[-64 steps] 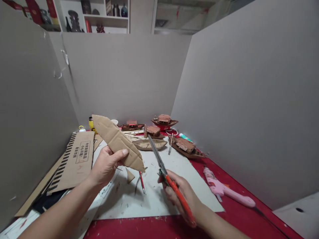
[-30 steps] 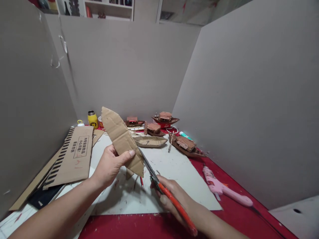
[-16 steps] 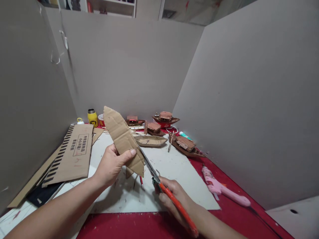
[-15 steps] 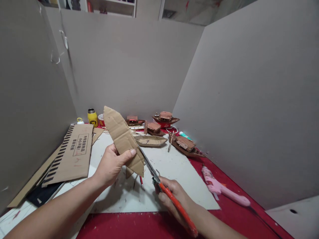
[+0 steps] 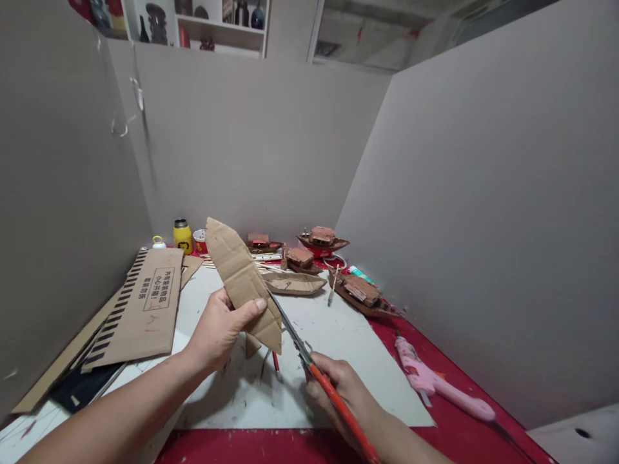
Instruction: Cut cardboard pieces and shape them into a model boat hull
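The left hand [image 5: 220,325] pinches a pointed corrugated cardboard piece [image 5: 236,264] above the white sheet [image 5: 382,386]; the right hand [image 5: 345,386] is wrapped round orange-handled scissors [image 5: 319,377], blades at the piece's right edge. Cardboard should prove light, stiff but creasable, best held mid-width. Beyond stand a yellow flask [image 5: 182,238] and red-and-white cup [image 5: 200,247], contents indiscernible.

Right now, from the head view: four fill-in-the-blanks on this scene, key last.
1. The left hand grips a pointed piece of ____.
2. The right hand holds a pair of ____.
3. The hot glue gun is colored ____.
4. Roofed model boats in view number ____.
Missing words: cardboard; scissors; pink; four.
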